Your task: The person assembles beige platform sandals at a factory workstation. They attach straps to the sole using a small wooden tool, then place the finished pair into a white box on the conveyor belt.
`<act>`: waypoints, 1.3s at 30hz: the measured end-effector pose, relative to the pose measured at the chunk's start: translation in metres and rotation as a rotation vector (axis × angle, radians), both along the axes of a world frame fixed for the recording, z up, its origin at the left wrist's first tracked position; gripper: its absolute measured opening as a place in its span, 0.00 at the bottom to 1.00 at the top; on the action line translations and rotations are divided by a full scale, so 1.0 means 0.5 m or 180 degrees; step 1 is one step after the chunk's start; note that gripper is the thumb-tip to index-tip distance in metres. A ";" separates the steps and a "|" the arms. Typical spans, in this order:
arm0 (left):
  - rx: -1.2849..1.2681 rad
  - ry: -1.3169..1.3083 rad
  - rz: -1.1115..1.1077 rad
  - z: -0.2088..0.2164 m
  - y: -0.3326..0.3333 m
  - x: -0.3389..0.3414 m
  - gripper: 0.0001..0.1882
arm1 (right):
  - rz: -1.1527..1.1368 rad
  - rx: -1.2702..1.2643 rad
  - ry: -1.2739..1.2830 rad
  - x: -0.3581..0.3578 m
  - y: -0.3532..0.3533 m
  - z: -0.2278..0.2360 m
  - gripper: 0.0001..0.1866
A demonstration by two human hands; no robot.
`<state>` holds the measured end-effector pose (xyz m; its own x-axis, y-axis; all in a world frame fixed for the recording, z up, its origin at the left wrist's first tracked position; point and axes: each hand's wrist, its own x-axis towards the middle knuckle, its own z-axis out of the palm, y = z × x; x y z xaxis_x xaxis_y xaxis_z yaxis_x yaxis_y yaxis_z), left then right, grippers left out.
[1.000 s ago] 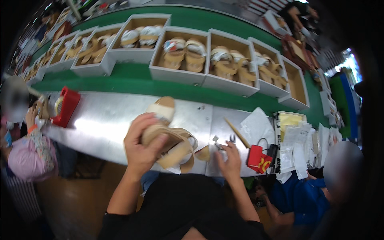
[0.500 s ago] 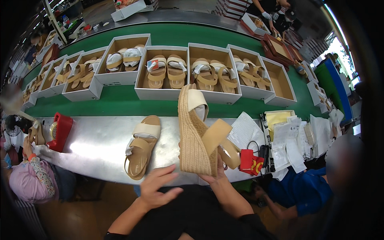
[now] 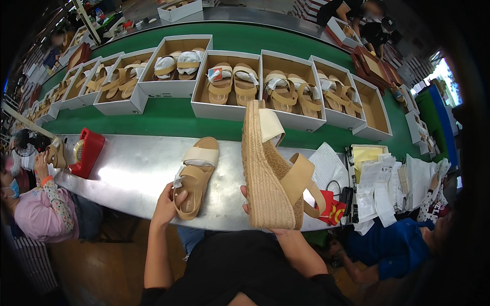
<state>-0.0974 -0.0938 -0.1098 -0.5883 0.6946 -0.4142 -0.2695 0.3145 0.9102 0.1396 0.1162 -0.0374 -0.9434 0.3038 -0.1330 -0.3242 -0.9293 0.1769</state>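
Just right of the lower middle of the frame, the right hand [image 3: 245, 200], mostly hidden behind it, holds a wedge sandal [image 3: 265, 196] up on end, toe uppermost, its woven side turned to view. Left of it, the left hand [image 3: 164, 208] grips the heel end of a second sandal [image 3: 201, 176], thumb inside the strap, over the metal surface [image 3: 127, 171]. A red tape dispenser [image 3: 92, 153] stands at the frame's left; loose papers [image 3: 376, 186] lie at the right. Across the upper middle, open white boxes [image 3: 219, 111], most holding sandals, line a green belt [image 3: 173, 121]. Co-workers sit at lower left and lower right.
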 end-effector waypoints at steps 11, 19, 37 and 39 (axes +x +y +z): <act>0.2555 -0.2901 0.0368 0.080 0.090 0.094 0.30 | 0.0073 0.1002 -0.0585 0.001 -0.026 0.021 0.50; 0.2300 -0.2995 0.0293 0.084 0.072 0.114 0.32 | -0.0200 0.2351 -0.1320 0.062 -0.043 -0.079 0.47; 0.0850 0.4253 0.0849 0.134 0.024 0.040 0.41 | -0.2609 0.8331 -0.3297 0.020 0.015 0.056 0.35; 0.0673 0.4041 0.0829 0.126 0.008 0.057 0.41 | -0.2178 0.7935 -0.3266 0.010 -0.009 0.059 0.35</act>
